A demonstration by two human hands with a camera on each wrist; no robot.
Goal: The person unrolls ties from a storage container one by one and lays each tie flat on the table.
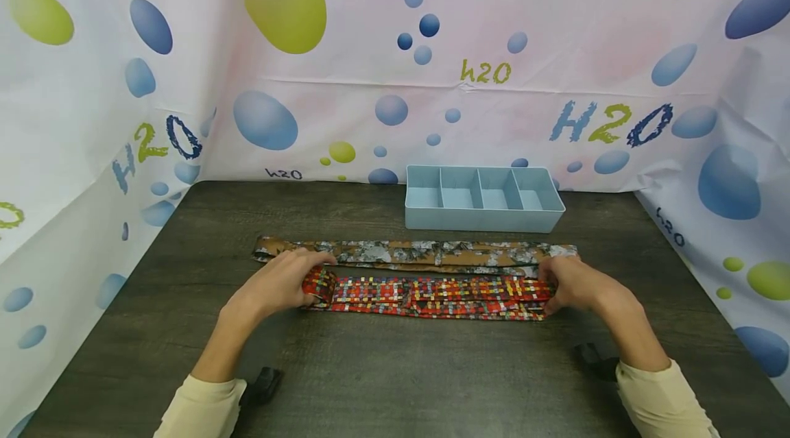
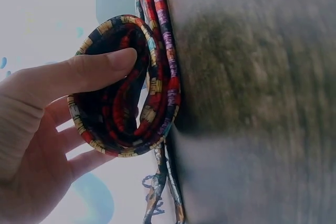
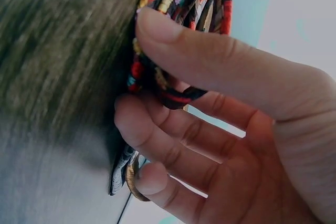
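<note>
A folded cloth strip with a red, yellow and black check lies lengthwise across the table. My left hand grips its left end; in the left wrist view that end forms a rounded loop, with the thumb against its inside and the fingers behind. At the other end, my right hand holds the folds between thumb and curled fingers. Just behind lies a brown strip with grey flowers, also folded lengthwise. Its right end is partly hidden by my right hand.
A light blue tray with several compartments stands at the back, right of centre. Behind the dark wooden table hangs a white sheet with coloured ovals, also covering both sides. Dark straps or mounts sit by the wrists.
</note>
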